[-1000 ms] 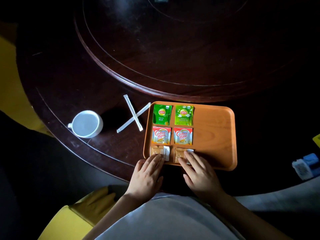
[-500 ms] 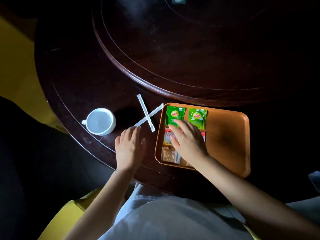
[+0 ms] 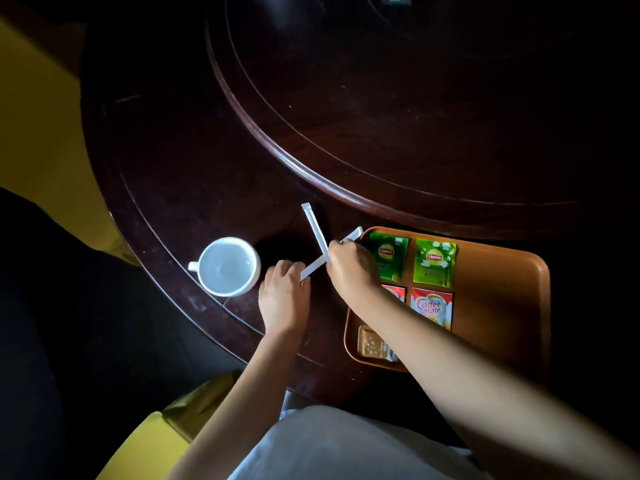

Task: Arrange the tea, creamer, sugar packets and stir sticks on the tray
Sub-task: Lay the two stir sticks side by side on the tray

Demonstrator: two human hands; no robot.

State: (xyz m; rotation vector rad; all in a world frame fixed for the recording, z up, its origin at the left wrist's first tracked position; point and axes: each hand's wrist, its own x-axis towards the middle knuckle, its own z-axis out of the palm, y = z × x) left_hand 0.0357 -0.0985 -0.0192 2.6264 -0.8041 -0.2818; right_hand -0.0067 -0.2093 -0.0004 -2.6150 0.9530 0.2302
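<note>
Two white wrapped stir sticks lie crossed on the dark table just left of the orange tray (image 3: 502, 306). My right hand (image 3: 349, 268) reaches across the tray's left side and pinches the upright stir stick (image 3: 313, 226) at the crossing. My left hand (image 3: 284, 296) curls its fingers on the lower end of the slanted stir stick (image 3: 313, 268). On the tray lie two green tea packets (image 3: 388, 258) (image 3: 434, 261), a red-and-white creamer packet (image 3: 431, 308) with a second one mostly hidden under my right forearm, and a brown sugar packet (image 3: 370, 344).
A white cup (image 3: 227, 266) stands on the table left of my left hand. A raised round turntable (image 3: 381, 133) fills the table's middle behind the tray. Yellow chairs (image 3: 38, 133) (image 3: 156, 441) sit at the left and near my lap.
Both hands left the sugar packets at the tray's near edge and moved up and left to the crossed stir sticks, closing on them. The view shifted left.
</note>
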